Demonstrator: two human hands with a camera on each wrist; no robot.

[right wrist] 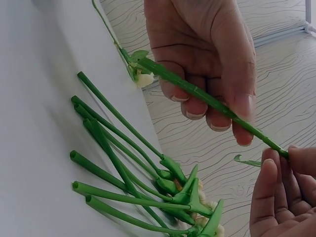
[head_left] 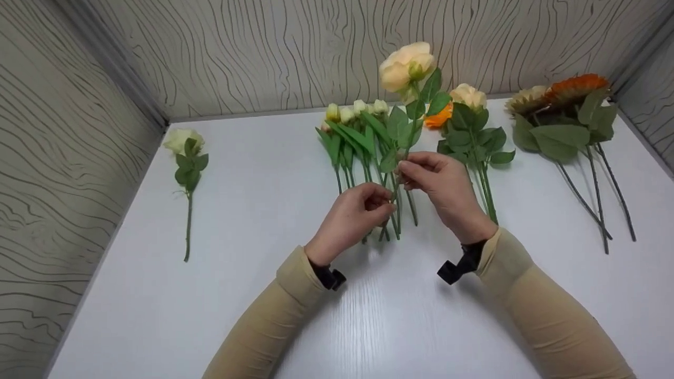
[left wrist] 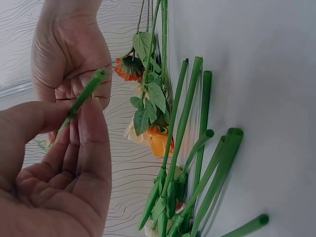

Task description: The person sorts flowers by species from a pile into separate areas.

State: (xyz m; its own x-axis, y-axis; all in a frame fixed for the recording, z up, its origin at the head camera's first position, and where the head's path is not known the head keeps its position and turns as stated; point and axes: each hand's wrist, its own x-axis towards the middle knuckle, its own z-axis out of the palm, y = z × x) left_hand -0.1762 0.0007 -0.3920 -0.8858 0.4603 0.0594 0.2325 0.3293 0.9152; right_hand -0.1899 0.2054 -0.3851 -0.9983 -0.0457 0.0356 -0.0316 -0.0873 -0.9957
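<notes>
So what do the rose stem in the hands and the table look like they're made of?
The rose stem looks like moulded plastic: uniform green, faintly glossy, with a blunt cut end, so the flower is probably artificial. The left hand and right hand pinch it. The table seems white laminate with faint printed wood grain and a soft sheen.

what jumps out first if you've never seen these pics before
The cream rose, held up above mid-table, draws the eye: the left hand pinches the lower end of its stem and the right hand grips it higher up. Behind the hands lies a bunch of pale tulip buds, and two orange and tan sunflowers lie at the far right of the white table.
</notes>
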